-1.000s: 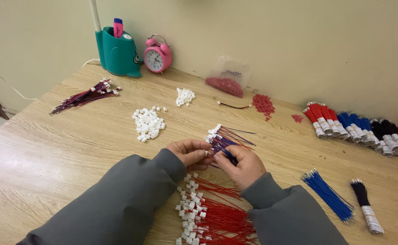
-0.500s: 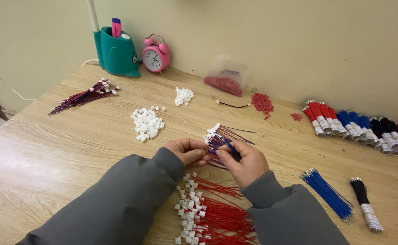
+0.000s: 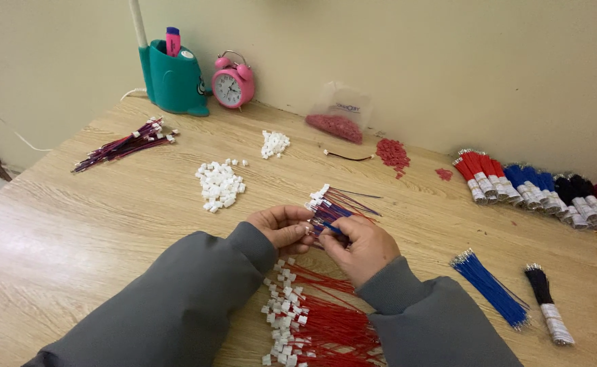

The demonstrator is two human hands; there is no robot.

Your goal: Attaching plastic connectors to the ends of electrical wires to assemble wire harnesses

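My left hand (image 3: 283, 226) and my right hand (image 3: 357, 245) meet at the middle of the wooden table (image 3: 94, 224). Together they pinch a small part and a blue wire at the near end of a bundle of red and blue wires with white connectors (image 3: 332, 202). That bundle fans away from my fingers toward the wall. Right below my wrists lies a heap of red wires with white connectors (image 3: 319, 319). Grey sleeves cover both forearms.
Loose white connectors (image 3: 219, 185) and a smaller pile (image 3: 274, 143) lie ahead. A finished wire bundle (image 3: 123, 144) sits far left. Teal pen holder (image 3: 173, 78), pink alarm clock (image 3: 232, 83), bag of red parts (image 3: 338, 121), red, blue and black wire bundles (image 3: 530, 185), loose blue wires (image 3: 490, 288).
My right hand has shifted slightly left and closer to the left hand at the bundle's end. The rest of the table is unchanged.
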